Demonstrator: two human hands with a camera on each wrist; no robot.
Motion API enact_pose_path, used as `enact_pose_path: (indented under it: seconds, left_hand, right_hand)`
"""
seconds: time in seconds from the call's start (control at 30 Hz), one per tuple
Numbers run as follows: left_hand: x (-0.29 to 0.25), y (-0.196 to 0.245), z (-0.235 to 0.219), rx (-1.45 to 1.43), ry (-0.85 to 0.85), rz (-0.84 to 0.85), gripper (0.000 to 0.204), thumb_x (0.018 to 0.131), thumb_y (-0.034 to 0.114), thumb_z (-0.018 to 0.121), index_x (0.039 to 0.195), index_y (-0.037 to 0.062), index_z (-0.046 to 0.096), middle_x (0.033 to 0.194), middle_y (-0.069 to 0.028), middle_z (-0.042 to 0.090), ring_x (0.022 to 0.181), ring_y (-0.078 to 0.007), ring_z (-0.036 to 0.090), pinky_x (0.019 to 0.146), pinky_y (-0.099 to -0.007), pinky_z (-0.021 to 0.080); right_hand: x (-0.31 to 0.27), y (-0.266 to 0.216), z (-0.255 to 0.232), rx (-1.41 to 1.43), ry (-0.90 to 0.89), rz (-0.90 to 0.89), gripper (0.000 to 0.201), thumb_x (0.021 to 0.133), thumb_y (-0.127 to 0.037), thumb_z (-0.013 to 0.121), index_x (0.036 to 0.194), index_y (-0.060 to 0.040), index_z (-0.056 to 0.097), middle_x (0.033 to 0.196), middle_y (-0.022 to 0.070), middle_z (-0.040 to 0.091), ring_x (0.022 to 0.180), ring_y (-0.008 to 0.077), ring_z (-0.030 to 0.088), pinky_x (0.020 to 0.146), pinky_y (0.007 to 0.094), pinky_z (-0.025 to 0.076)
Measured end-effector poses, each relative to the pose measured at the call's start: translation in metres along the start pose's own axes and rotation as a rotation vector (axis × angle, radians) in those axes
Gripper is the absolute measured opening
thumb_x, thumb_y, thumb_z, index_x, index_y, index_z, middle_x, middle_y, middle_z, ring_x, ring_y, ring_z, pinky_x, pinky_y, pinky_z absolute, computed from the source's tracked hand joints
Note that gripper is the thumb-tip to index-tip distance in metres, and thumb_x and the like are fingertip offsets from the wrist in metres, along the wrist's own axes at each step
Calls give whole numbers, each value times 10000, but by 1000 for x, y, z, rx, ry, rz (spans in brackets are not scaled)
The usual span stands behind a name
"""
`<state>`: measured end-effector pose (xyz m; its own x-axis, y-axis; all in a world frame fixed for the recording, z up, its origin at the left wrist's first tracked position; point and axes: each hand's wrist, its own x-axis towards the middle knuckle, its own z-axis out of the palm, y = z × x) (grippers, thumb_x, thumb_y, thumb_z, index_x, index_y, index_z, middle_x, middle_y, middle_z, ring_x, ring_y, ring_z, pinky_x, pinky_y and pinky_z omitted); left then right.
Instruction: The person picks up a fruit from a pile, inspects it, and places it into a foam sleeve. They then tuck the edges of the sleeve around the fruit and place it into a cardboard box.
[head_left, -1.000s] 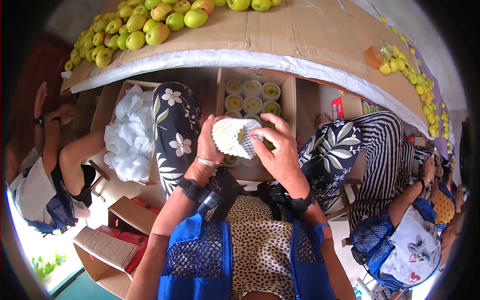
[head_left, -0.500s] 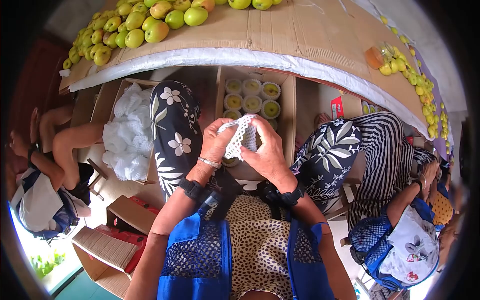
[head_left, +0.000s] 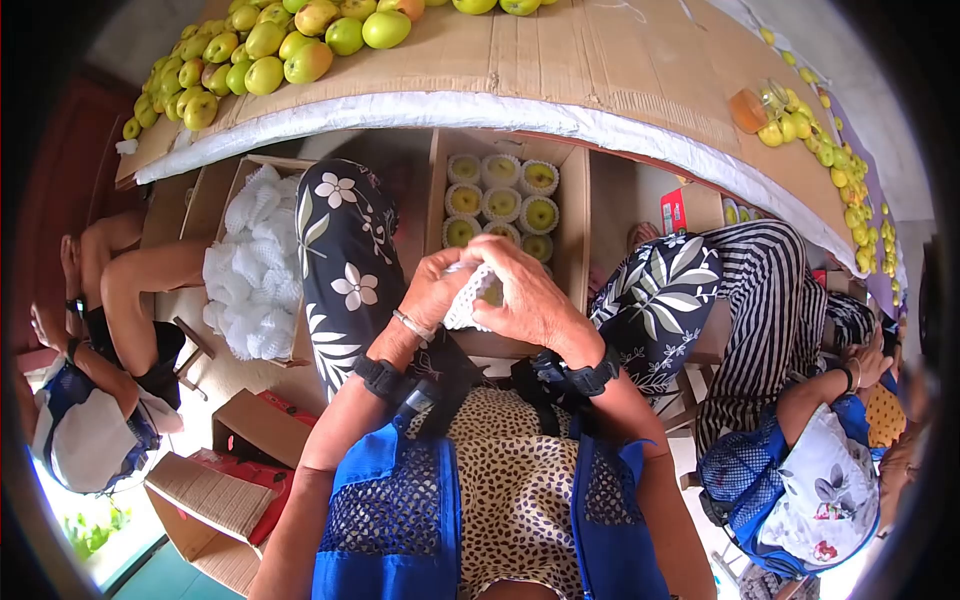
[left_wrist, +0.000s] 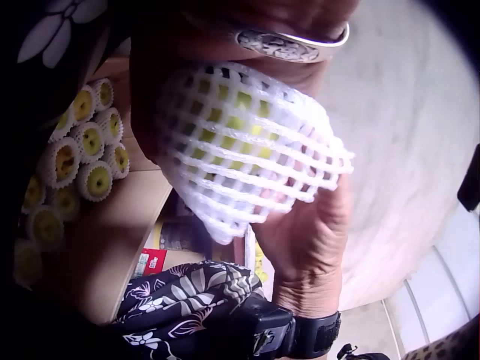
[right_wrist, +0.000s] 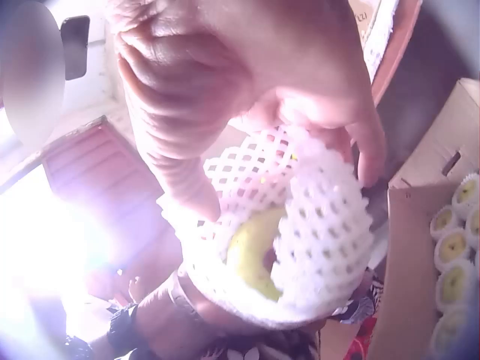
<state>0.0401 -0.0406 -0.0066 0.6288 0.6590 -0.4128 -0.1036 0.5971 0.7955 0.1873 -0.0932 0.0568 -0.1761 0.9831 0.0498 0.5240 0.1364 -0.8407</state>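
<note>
A yellow-green apple (right_wrist: 251, 255) sits inside a white foam net sleeve (left_wrist: 247, 142), its yellow-green skin showing through the mesh. My left hand (head_left: 428, 292) holds the sleeved apple from the left, in front of my lap. From the right, my right hand (head_left: 535, 300) grips the sleeve's edge, its fingers bent over the top in the head view. The right wrist view shows the right thumb (right_wrist: 191, 191) hooked at the sleeve's open rim. Part of the sleeve is hidden under both hands in the head view.
Just beyond my hands stands a cardboard box (head_left: 573, 215) with rows of sleeved apples. At left, another box holds a heap of foam nets (head_left: 250, 270). A cardboard-topped table (head_left: 560, 60) bears loose apples (head_left: 265, 40). People sit close on both sides.
My right hand has closed in from the sleeve's right side and now arches over its top. The sleeve's mouth, spread between both hands half a second ago, is now mostly covered.
</note>
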Motion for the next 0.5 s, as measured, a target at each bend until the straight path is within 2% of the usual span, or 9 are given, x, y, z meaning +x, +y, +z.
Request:
enact_pose_path:
  seconds: [0.07, 0.1, 0.13, 0.17, 0.27, 0.3, 0.37, 0.4, 0.5]
  left_hand:
    - [2, 1, -4, -168, -22, -9, 296, 778, 230, 583, 979, 15, 556, 850, -59, 613, 716, -122, 591, 656, -246, 496]
    - [2, 3, -3, -217, 35, -29, 290, 776, 248, 579, 960, 26, 550, 850, -68, 607, 731, -143, 591, 677, -266, 497]
    - [2, 3, -2, -275, 67, -9, 290, 776, 245, 577, 964, 26, 547, 862, -72, 604, 747, -152, 590, 694, -277, 495]
    - [2, 4, 0, -332, 95, 11, 291, 776, 242, 574, 968, 26, 545, 875, -77, 601, 763, -160, 590, 712, -288, 493]
    - [1, 8, 4, -449, 44, 28, 226, 787, 202, 568, 928, 26, 549, 842, -56, 596, 746, -129, 581, 683, -261, 478]
    - [2, 7, 5, -442, 42, 30, 223, 788, 201, 566, 925, 26, 550, 838, -54, 597, 737, -127, 581, 678, -260, 479]
    - [2, 6, 5, -425, 45, 44, 218, 789, 200, 563, 918, 25, 552, 828, -51, 598, 720, -125, 581, 668, -257, 481]
    - [1, 8, 6, -396, 34, 65, 202, 783, 183, 573, 907, 25, 558, 796, -41, 600, 682, -116, 581, 639, -249, 483]
    - [-3, 11, 7, -321, 42, 49, 179, 772, 161, 588, 888, 27, 564, 759, -30, 599, 647, -108, 580, 612, -239, 482]
  right_hand:
    - [0, -2, 0, 125, 216, 1, 470, 645, -112, 619, 1076, -25, 453, 1095, 166, 496, 1047, 304, 486, 886, 352, 391]
    - [0, -3, -2, 188, 322, 1, 474, 651, -111, 618, 1089, -28, 457, 1098, 165, 496, 1057, 300, 481, 901, 351, 386]
    - [-2, 0, -11, 99, 366, 15, 481, 668, -97, 620, 1120, -38, 467, 1178, 155, 469, 1114, 285, 455, 932, 356, 367]
    - [-2, 6, -16, 240, 452, -10, 380, 666, -73, 639, 1029, -45, 530, 1154, 159, 490, 1116, 279, 458, 927, 367, 368]
    - [-10, 5, -25, 105, 484, -124, 103, 663, -55, 666, 753, -66, 616, 1119, 147, 528, 1121, 272, 459, 919, 375, 372]
    - [-9, 4, -22, 60, 445, -146, 89, 667, -65, 672, 738, -58, 620, 1139, 145, 515, 1115, 290, 459, 906, 372, 381]
    - [-9, 4, -7, 50, 437, -96, 115, 679, -90, 674, 762, -41, 613, 1148, 155, 504, 1110, 299, 458, 903, 365, 383]
    - [-7, 8, 0, -41, 461, -108, 209, 694, -125, 670, 853, -23, 582, 1147, 160, 497, 1079, 313, 475, 891, 361, 391]
    - [-8, 9, 8, 133, 451, -1, 304, 704, -153, 662, 940, -12, 532, 1120, 156, 510, 1031, 321, 504, 862, 366, 410]
